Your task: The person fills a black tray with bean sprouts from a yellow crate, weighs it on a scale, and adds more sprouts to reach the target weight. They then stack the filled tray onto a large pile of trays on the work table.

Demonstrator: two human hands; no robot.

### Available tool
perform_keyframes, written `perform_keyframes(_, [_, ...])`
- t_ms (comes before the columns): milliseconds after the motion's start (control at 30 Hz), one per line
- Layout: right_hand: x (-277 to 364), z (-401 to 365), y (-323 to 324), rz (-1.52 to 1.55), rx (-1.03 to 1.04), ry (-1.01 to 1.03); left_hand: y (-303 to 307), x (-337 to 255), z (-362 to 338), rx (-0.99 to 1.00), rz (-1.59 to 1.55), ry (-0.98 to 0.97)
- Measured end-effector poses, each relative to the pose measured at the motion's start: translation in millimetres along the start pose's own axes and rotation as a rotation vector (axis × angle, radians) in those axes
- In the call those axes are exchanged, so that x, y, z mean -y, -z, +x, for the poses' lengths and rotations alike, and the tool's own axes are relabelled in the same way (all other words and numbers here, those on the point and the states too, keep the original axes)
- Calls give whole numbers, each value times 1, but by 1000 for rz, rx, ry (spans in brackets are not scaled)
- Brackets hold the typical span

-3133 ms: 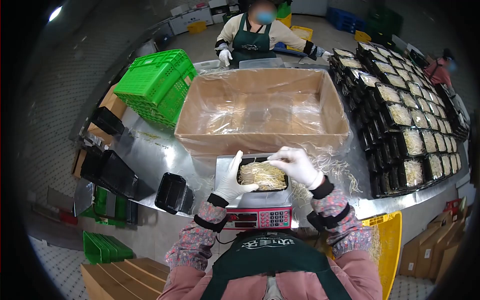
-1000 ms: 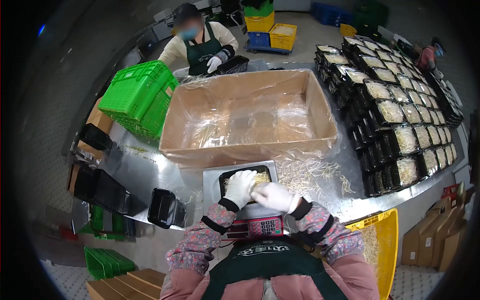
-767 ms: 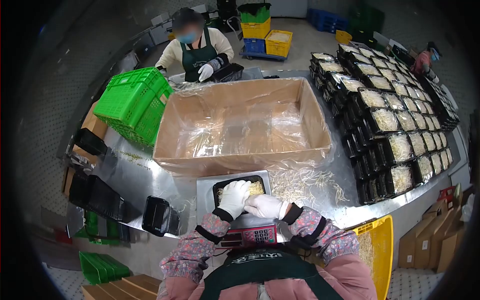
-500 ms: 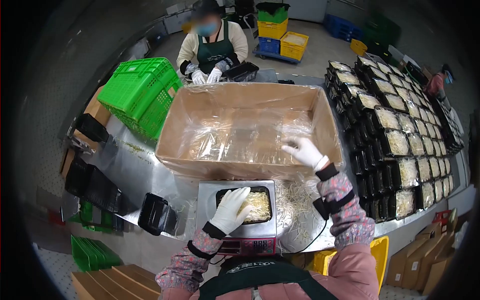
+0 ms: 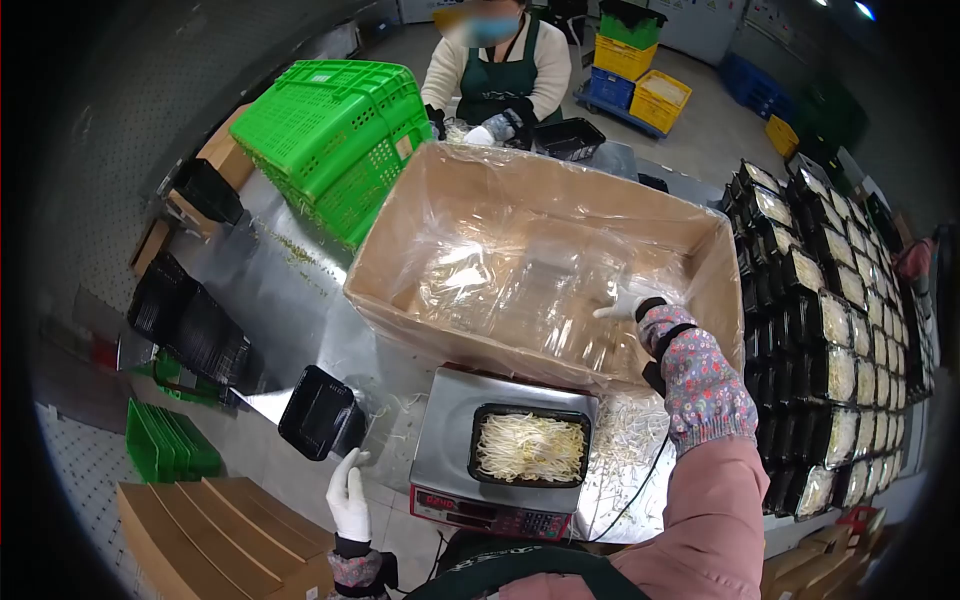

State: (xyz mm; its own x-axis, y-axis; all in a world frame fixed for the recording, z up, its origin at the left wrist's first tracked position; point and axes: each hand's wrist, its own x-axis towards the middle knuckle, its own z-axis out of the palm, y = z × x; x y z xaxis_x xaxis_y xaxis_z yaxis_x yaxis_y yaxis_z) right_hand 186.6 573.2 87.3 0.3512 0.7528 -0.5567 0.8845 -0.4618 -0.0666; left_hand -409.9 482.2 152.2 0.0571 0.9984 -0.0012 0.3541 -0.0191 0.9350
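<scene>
On the metal scale [image 5: 437,433] rests a black tray of bean sprouts [image 5: 530,447], with no hand on it. My left hand [image 5: 349,500], white-gloved, is in the air left of the scale, its fingers apart and empty, just below an empty black tray [image 5: 317,412]. My right hand [image 5: 630,304] reaches down inside the large plastic-lined cardboard box [image 5: 480,345], near its right side. Its fingers are spread, and nothing shows in them. Loose sprouts [image 5: 625,440] lie beside the scale.
Green crates [image 5: 330,130] stand left of the box, stacked black trays [image 5: 190,325] at the far left. Many filled trays [image 5: 840,320] are piled at the right. Across the table, a co-worker [image 5: 505,80] handles sprouts near a black tray. Cardboard [image 5: 220,540] stands at lower left.
My left hand has left the sprout tray and moved left and down. My right hand has gone deeper into the box. The whole view has turned and shifted.
</scene>
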Motion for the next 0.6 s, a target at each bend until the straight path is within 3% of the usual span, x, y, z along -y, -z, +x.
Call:
perform_keyframes(33, [-10, 33, -38, 179, -43, 12, 4, 6, -3, -11, -6, 8])
perform_keyframes(100, [-42, 122, -119, -39, -150, 205, 10, 13, -10, -64, -20, 53])
perform_keyframes(233, [8, 47, -51, 194, 50, 69, 10, 13, -9, -40, -15, 19])
perform_keyframes(300, [26, 12, -24, 650, 234, 24, 6, 5, -2, -23, -16, 19])
perform_keyframes(333, [5, 58, -60, 184, -91, 79, 5, 3, -2, -5, -14, 15])
perform_keyframes(367, [-11, 53, -63, 187, -92, 78, 4, 2, -3, -3, -13, 13])
perform_keyframes(433, [-24, 42, -56, -63, 104, 145, 2, 3, -1, 37, -14, -35])
perform_keyframes(500, [-5, -7, -26, 88, 289, 234, 4, 7, -3, 39, 20, -63])
perform_keyframes(533, [-16, 9, -49, 31, 181, 277, 5, 10, -5, 45, 30, -62])
perform_keyframes(600, [-19, 24, -51, 21, 165, 288, 8, 14, -10, 46, 38, -59])
